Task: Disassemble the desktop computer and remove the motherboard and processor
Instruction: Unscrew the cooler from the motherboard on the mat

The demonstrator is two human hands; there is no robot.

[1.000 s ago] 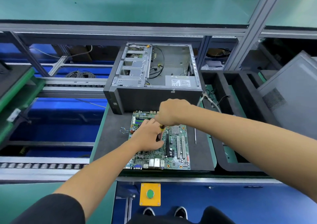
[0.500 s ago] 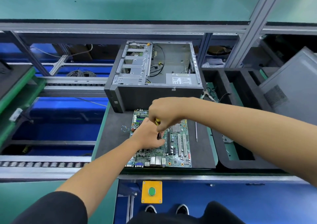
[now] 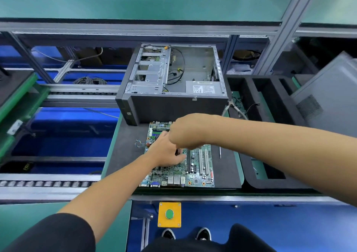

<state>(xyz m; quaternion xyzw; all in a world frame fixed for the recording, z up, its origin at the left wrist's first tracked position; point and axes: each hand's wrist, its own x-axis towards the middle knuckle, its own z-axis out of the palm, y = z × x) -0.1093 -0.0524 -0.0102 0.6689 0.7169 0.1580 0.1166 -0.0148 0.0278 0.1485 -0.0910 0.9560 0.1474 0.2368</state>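
The green motherboard lies flat on a black mat in front of the open, emptied computer case. My right hand is a closed fist above the board's middle, gripping a screwdriver whose dark lower part shows just under the fist. My left hand lies flat on the board beside that tool, fingers stretched out and holding nothing. Both hands hide the board's centre, so the processor area cannot be seen.
A thin metal tool lies on the mat right of the board. Pliers sit by the case's right corner. Black foam trays and a grey side panel stand at right. A yellow button box hangs below the bench edge.
My right fist has shifted left across the board and now overlaps my left hand. The yellow handle seen earlier is hidden under the fist. My left hand stays on the board.
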